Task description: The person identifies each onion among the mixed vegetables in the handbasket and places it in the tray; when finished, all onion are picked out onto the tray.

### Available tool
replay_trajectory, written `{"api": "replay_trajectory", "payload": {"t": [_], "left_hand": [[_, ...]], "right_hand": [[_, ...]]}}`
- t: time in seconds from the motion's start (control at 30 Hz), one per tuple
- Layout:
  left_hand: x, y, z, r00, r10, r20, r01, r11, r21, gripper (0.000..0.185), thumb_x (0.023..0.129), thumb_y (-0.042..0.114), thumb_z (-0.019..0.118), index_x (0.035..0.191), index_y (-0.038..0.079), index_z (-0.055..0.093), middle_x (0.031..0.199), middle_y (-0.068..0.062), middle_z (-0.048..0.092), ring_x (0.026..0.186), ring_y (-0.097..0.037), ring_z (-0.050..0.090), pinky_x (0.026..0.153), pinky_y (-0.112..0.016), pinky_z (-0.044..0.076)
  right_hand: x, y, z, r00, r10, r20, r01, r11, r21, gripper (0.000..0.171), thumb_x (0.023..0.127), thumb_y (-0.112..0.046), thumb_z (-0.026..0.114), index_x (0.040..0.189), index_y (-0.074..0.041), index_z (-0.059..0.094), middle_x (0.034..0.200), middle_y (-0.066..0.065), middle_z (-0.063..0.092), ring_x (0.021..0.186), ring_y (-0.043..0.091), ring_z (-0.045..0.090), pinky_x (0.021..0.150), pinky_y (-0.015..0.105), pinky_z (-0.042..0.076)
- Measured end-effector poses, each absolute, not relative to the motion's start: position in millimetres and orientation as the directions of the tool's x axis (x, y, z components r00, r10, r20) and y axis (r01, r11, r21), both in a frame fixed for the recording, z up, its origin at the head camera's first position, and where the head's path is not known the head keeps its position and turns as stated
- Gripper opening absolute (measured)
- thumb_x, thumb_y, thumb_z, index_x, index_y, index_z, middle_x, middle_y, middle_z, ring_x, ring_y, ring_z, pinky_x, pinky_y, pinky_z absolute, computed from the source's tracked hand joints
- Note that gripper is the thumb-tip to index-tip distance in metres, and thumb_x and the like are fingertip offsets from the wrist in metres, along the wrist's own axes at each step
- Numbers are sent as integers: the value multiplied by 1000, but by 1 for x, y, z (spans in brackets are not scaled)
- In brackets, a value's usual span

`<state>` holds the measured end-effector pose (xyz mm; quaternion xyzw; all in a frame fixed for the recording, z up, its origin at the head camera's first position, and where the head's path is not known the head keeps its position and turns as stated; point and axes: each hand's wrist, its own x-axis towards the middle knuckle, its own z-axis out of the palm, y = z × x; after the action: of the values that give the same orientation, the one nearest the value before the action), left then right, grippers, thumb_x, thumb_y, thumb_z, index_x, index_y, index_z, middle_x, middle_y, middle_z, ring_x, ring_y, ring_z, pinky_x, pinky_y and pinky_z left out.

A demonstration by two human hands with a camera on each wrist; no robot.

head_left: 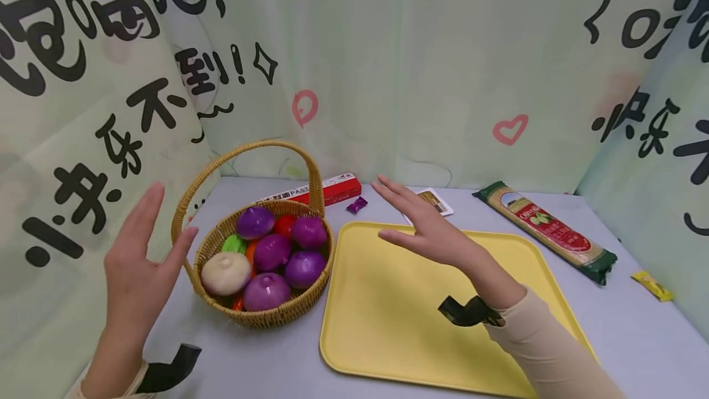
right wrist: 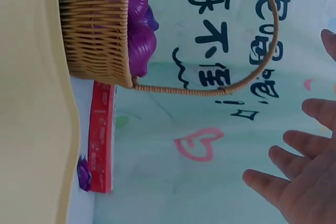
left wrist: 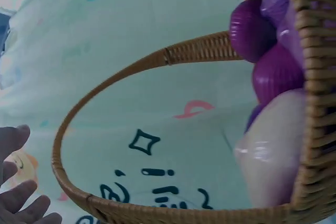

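My left hand (head_left: 135, 257) is raised at the left of the wicker basket (head_left: 266, 320), fingers straight and thumb spread, holding nothing. Over the yellow tray (head_left: 399, 325) hovers my right hand (head_left: 426, 226), its fingers extended toward the basket and its palm bare. Inside the basket lie several purple onions (head_left: 267, 292), a white onion (head_left: 226, 273), a green vegetable (head_left: 234, 244) and some red and orange pieces partly hidden beneath them. The tall handle (left wrist: 121, 74) arches up beside the left hand's fingers (left wrist: 23, 195) in the left wrist view.
Behind the basket is a red pasta box (head_left: 343, 189), with a purple wrapped candy (head_left: 357, 204) near it. A card-like packet (head_left: 434, 202) lies past the tray. On the right are a green-ended Olivoil pack (head_left: 545, 226) and a yellow sachet (head_left: 652, 286). Printed curtains (head_left: 399, 79) enclose the table.
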<state>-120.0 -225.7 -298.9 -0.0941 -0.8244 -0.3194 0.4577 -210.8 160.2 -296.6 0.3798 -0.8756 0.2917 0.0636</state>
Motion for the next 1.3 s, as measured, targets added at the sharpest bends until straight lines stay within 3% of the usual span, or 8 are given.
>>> {"api": "replay_trajectory", "payload": {"t": [0.2, 0.33, 0.47, 0.63, 0.77, 0.9, 1.07, 1.3], "left_hand": [[-119, -229, -326, -640, -231, 733, 412, 701, 582, 78, 75, -8, 72, 141, 22, 44, 142, -8, 50, 125, 13, 40, 96, 0, 35], [-121, -230, -335, -586, -196, 786, 450, 728, 517, 69, 77, -13, 68, 138, 14, 49, 135, -15, 55, 118, 18, 44, 92, 2, 37], [-123, -232, -336, -531, -180, 828, 471, 750, 464, 64, 77, -16, 65, 135, 9, 52, 129, -20, 59, 112, 21, 46, 88, 3, 38], [-123, -234, -335, -540, -171, 824, 456, 763, 457, 66, 76, -17, 66, 135, 9, 52, 126, -23, 59, 110, 24, 44, 84, 4, 37], [-123, -234, -335, -549, -165, 820, 455, 763, 458, 68, 76, -17, 66, 136, 10, 50, 127, -24, 59, 110, 25, 44, 84, 4, 37], [-124, -235, -335, -558, -171, 812, 466, 746, 476, 75, 75, -19, 65, 141, 12, 44, 125, -26, 59, 111, 24, 45, 86, 3, 38], [-125, -234, -335, -559, -183, 809, 477, 727, 495, 81, 73, -22, 65, 144, 9, 39, 121, -28, 60, 109, 24, 45, 84, 2, 39], [-125, -235, -338, -569, -200, 798, 454, 732, 507, 86, 70, -23, 66, 144, 10, 38, 120, -26, 61, 107, 26, 44, 82, 2, 38]], "right_hand": [[-232, 131, -312, -706, -634, 317, -650, 400, -646, 68, 92, -32, 59, 150, -21, 26, 158, 2, 22, 145, 24, 22, 115, 48, 30], [-242, 113, -321, -714, -643, 279, -573, 306, -760, 66, 93, -35, 57, 149, -18, 28, 157, 5, 24, 142, 26, 28, 112, 46, 35], [-250, 98, -326, -732, -645, 218, -511, 308, -803, 66, 93, -44, 54, 149, -18, 30, 155, 4, 28, 139, 27, 34, 112, 48, 35], [-257, 82, -333, -734, -664, 141, -396, 250, -883, 74, 91, -55, 48, 149, -12, 29, 154, 9, 30, 142, 28, 30, 113, 52, 32], [-261, 71, -339, -737, -672, 75, -237, 152, -960, 69, 96, -46, 45, 149, -7, 26, 155, 15, 26, 142, 33, 28, 109, 53, 36], [-261, 59, -341, -767, -640, 47, -176, 140, -974, 57, 101, -33, 40, 149, -7, 26, 155, 15, 25, 143, 32, 26, 108, 54, 36], [-256, 47, -338, -816, -575, 55, -173, 153, -973, 53, 101, -33, 39, 148, -11, 30, 154, 14, 28, 141, 33, 29, 106, 59, 36], [-251, 36, -340, -849, -528, 11, -125, 180, -976, 56, 100, -35, 42, 149, -11, 28, 154, 13, 30, 139, 32, 34, 106, 54, 39]]}}
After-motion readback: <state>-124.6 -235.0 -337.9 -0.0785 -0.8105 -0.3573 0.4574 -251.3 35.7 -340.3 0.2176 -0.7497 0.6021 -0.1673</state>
